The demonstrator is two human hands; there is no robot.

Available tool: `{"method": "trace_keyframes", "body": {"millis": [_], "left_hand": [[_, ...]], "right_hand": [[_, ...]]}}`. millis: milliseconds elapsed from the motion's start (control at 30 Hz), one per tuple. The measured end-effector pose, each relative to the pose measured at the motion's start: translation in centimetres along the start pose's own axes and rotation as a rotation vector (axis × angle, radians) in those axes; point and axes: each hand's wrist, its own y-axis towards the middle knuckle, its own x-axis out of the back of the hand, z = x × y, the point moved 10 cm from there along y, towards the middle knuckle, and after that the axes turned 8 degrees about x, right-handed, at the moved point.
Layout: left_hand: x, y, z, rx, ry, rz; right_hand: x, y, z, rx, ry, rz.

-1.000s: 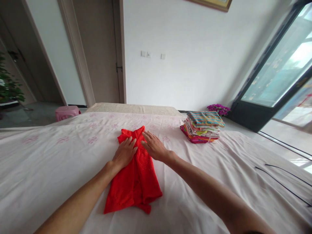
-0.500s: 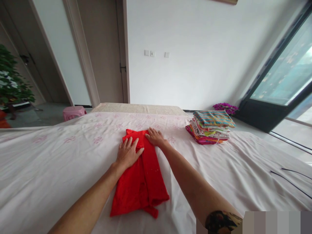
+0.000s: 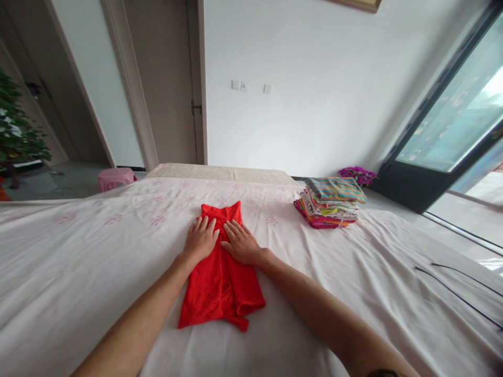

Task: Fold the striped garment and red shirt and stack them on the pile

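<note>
A red garment point(image 3: 222, 285), folded lengthwise into a narrow strip, lies on a pale sheet with pink flowers covering the bed point(image 3: 78, 272). My left hand point(image 3: 201, 239) rests flat on its upper left part, fingers stretched out. Beside it my right hand point(image 3: 239, 243) lies flat on the upper right part, fingers also extended. The two hands almost touch at the middle of the cloth. Neither hand grips anything.
A stack of folded colourful clothes point(image 3: 329, 201) sits on the bed to the far right. Beyond it are purple flowers point(image 3: 357, 175) and a glass door point(image 3: 451, 120). A pink stool point(image 3: 113, 178) and a green plant point(image 3: 18, 133) stand at the left. A black cable point(image 3: 459, 296) lies at the right.
My right hand has drawn back from the garment's top right corner to its middle, beside my left hand. The garment's top edge now lies flatter.
</note>
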Motion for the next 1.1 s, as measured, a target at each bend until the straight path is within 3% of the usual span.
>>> {"method": "trace_keyframes", "body": {"millis": [100,233,433,600,700,800,933,1100], "left_hand": [[1.1,0.1,1.3,0.078,-0.163,-0.058],[2.6,0.5,4.7,0.281,-0.298,-0.142],[2.8,1.4,8.0,0.443,-0.365,-0.15],[2.6,4.3,7.6,0.395,-0.394,-0.08],[1.5,6.5,6.7,0.366,-0.385,0.02],[0.0,8.1,6.1,0.373,-0.35,0.119],[-0.6,8.6,5.8,0.391,-0.313,0.161],[0.7,8.3,4.8,0.404,-0.401,0.138]], "right_hand": [[-0.4,-1.2,0.1,-0.012,0.016,-0.02],[-0.1,-1.8,0.0,-0.028,0.052,-0.033],[1.7,-2.3,0.2,-0.047,0.123,-0.144],[3.7,-2.4,1.3,0.021,0.146,-0.26],[4.0,-1.7,3.0,0.127,0.141,-0.244],[3.5,-1.1,3.7,0.141,0.129,-0.192],[2.5,-0.8,2.9,0.046,0.118,-0.125],[2.5,-1.0,2.9,0.05,0.089,-0.134]]}}
